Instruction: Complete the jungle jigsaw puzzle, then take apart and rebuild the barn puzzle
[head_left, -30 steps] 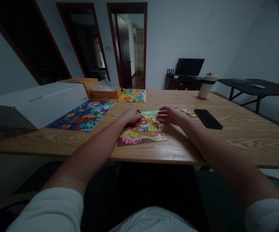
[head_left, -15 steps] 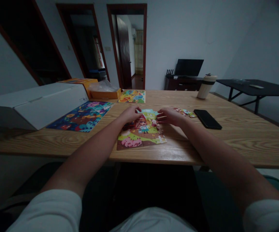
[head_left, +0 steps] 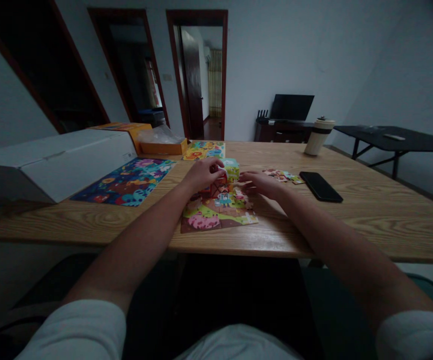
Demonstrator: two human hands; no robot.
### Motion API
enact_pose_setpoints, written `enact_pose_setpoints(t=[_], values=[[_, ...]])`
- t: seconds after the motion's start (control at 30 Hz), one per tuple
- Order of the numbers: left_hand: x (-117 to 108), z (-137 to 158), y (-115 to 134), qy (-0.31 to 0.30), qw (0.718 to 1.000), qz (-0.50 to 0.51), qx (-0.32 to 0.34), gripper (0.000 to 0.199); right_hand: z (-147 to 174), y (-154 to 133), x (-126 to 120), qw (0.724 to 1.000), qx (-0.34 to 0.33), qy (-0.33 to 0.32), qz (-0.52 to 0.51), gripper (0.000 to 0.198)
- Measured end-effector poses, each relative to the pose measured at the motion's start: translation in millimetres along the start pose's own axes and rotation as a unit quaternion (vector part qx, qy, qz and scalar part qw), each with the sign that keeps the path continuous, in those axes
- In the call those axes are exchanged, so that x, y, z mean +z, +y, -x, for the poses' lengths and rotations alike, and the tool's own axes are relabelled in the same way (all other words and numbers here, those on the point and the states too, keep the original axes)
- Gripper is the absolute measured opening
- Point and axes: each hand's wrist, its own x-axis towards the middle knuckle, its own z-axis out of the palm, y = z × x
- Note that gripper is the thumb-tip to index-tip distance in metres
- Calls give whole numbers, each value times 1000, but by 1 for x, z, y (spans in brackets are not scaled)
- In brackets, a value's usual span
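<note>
We have a colourful cardboard jigsaw puzzle with a farm-like picture (head_left: 220,214) in front of us, near the front edge of the pale wood-grained table (head_left: 287,227). Its lower part, with a pink animal and a green strip, lies flat and looks joined. Behind that, the blue, green and red upper section (head_left: 232,171) stands raised and tilted, not level with the rest.

Our left hand (head_left: 202,176) is curled at the section's left side, thumb and forefinger nearly together; it seems to grip that edge, though its other fingertips are hidden. Our right hand (head_left: 262,184) is loosely spread with nothing grasped that we can see, its fingers at the puzzle's right side; we cannot tell whether they touch.

We judge the farm puzzle well advanced but unfinished: the right edge looks uneven, and a small cluster of multicoloured loose pieces (head_left: 281,175) lies apart on the right, beside the black smartphone (head_left: 320,187). Two other pictures, a dark blue rectangular puzzle (head_left: 124,184) beside the long white cardboard box (head_left: 77,155) and a yellow animal puzzle (head_left: 204,150) farther back, look complete.
</note>
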Motion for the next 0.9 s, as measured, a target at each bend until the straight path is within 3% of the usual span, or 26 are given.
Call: enact_pose_setpoints(t=[0.13,0.27,0.43,0.53,0.67,0.77,0.9], values=[[-2,0,6,44,998,9,41,9,-4,3,-1,998,-59,10,-20,19],[-4,0,13,81,994,41,61,10,-7,5,1,990,-81,-60,-94,31],[-8,-2,17,131,984,111,57,14,-3,-1,1,970,-147,-65,-185,32],[-10,-5,18,155,975,157,37,17,1,-4,1,967,-129,-92,-200,29],[-11,-8,19,192,965,179,24,18,9,-3,13,972,-60,-167,-155,36],[-10,-10,18,223,957,185,24,18,15,0,26,974,-49,-204,-83,38],[-9,-11,16,232,952,199,14,18,14,3,33,983,-75,-166,30,36]])
